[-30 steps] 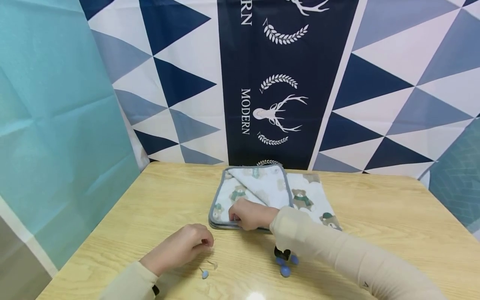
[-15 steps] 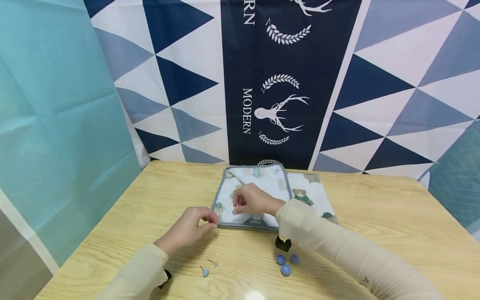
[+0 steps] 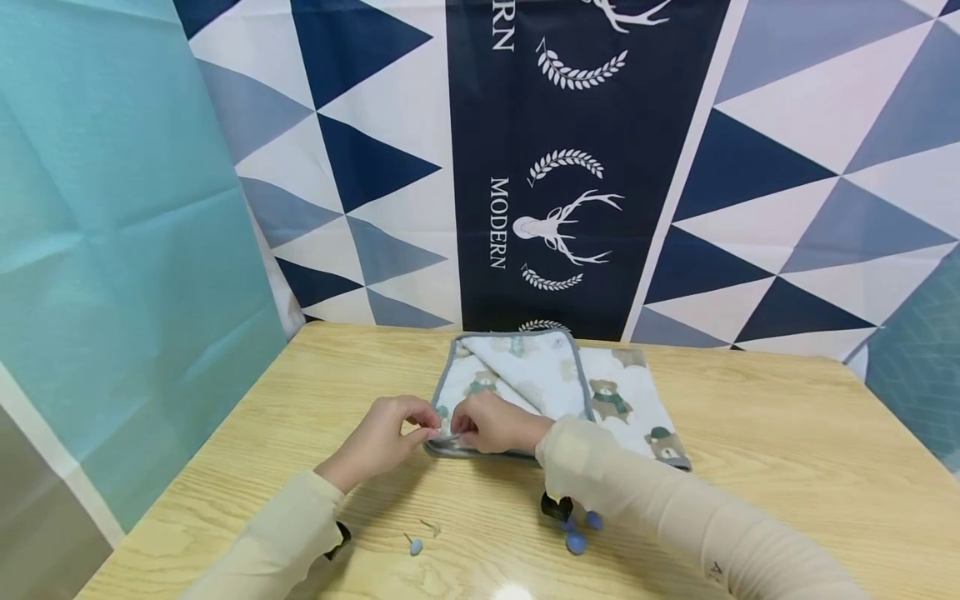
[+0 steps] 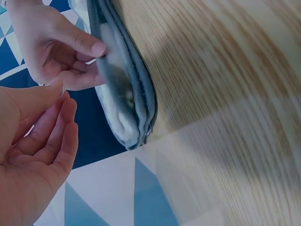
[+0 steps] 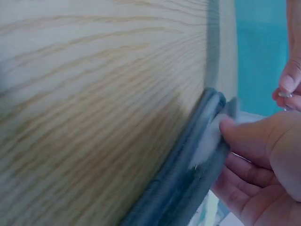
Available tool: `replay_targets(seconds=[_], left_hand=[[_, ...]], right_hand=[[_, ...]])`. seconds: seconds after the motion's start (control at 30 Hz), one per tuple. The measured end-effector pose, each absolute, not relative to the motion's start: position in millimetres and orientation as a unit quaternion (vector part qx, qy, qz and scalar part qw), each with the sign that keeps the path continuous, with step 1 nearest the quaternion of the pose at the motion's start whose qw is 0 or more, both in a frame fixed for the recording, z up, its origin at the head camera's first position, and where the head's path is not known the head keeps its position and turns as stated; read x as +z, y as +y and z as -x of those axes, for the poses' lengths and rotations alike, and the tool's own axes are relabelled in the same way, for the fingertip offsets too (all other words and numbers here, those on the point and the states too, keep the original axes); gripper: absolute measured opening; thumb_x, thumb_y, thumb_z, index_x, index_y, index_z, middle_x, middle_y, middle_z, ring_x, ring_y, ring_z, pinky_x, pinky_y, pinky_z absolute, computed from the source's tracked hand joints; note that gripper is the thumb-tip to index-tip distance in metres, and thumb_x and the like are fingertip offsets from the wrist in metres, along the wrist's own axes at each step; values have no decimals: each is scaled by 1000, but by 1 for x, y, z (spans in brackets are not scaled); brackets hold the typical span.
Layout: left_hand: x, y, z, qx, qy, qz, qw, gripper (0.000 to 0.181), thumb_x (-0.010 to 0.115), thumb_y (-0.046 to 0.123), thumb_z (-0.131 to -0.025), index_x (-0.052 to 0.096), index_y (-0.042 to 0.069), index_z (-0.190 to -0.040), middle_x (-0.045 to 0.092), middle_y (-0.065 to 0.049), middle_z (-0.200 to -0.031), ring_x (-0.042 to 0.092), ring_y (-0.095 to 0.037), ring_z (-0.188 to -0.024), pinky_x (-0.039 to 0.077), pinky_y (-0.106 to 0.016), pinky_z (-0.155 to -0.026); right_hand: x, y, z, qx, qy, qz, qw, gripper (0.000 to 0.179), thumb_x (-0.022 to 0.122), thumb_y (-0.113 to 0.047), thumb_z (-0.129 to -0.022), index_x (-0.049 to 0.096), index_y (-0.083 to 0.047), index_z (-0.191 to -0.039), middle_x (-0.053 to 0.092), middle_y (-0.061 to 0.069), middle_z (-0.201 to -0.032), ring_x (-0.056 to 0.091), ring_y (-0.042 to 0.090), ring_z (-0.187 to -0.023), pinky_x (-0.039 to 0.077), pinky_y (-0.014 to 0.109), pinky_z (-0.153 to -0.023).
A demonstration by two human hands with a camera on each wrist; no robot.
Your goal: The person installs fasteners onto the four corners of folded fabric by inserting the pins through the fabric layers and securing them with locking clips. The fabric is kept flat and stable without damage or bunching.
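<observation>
A folded white blanket with bear prints and grey edging lies on the wooden table. My right hand pinches the grey edge of its top layer near the front left corner. In the right wrist view, the thumb is on that lifted edge, apart from the layers below. My left hand is just left of that corner, thumb and fingertips together. Between them is a tiny clear piece, mostly hidden. On the table nearer me lie a small pin with a light-blue head and a thin clear piece.
Several blue round caps lie below my right forearm, partly hidden by the black wrist camera. A patterned cloth wall stands behind the table, with a teal sheet on the left.
My left hand has moved forward and right to the blanket's front left corner. My right hand rose above the blanket, then came back down to its front edge, which it now pinches.
</observation>
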State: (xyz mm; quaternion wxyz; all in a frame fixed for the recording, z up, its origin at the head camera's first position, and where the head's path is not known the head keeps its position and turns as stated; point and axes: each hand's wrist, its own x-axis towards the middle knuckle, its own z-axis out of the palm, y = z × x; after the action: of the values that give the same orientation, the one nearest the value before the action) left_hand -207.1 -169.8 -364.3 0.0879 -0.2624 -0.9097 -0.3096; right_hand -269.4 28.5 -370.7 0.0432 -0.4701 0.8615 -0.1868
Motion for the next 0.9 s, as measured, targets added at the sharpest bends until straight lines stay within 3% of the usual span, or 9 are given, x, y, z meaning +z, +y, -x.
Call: replay_targets(seconds=[0.13,0.3,0.57,0.9], left_hand=[[-363,-171,209,-316,-907,263,89,3,71,10,-85,70,7,-87,70,1,-87,63,-11,-83,56,-37,-78],[-364,-169,214,-332,-903,259,85,4,71,7,-84,71,8,-88,72,1,-88,66,-13,-85,56,-39,-80],[-359,-167,230,-368,-897,233,79,6,70,6,-85,72,6,-91,73,-2,-92,66,-17,-90,56,-44,-84],[-361,-159,247,-410,-886,197,85,8,71,6,-84,73,7,-92,75,-4,-94,68,-20,-92,55,-45,-88]], right_hand=[[-367,31,274,-187,860,475,8,16,62,6,-81,73,-3,-86,73,6,-78,63,7,-68,49,14,-62],[-360,35,277,-206,878,432,-24,15,62,4,-85,74,-3,-90,74,7,-83,68,13,-75,54,19,-67],[-339,41,288,-284,901,327,-37,10,65,-5,-88,74,-4,-93,73,6,-82,62,7,-70,51,18,-64],[-330,49,290,-319,904,282,-44,12,66,-8,-88,75,-7,-96,76,6,-87,68,15,-78,56,28,-73]])
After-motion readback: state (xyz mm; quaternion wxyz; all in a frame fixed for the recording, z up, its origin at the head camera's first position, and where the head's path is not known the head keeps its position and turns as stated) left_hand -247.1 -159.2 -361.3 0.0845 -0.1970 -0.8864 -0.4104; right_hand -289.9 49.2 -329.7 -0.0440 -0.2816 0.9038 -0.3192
